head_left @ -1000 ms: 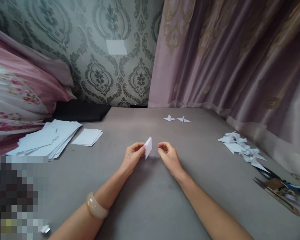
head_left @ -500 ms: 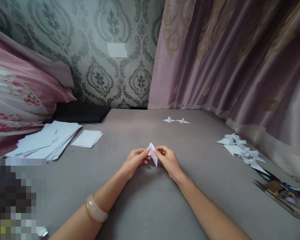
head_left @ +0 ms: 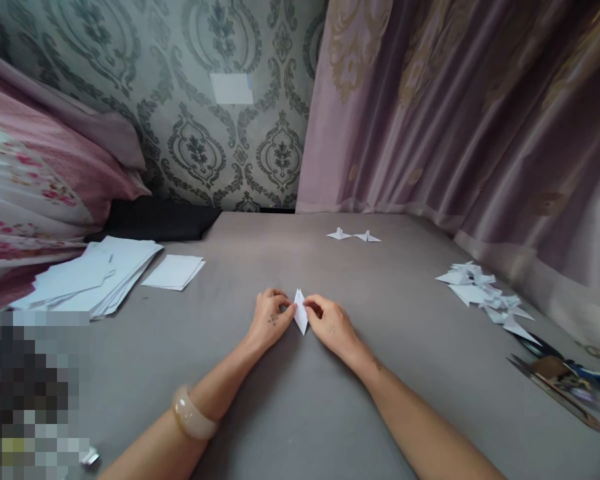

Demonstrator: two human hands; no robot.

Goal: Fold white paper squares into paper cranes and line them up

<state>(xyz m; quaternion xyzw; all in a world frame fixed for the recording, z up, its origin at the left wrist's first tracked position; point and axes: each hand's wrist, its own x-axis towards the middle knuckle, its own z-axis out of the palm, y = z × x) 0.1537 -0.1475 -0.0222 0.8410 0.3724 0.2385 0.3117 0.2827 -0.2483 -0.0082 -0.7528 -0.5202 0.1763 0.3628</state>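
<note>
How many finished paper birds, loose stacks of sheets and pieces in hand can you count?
Paper birds standing apart at the back: 2
Sheet stacks: 2
Folded piece held by left hand and right hand: 1
Total: 5

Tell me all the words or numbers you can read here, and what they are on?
None can be read.
White patch on the wall: blank.
Paper sheets: blank.
Folded paper in both hands: no print.
Small mark on the left hand: a sign too small to read.
Things at the right edge: too blurred.
</note>
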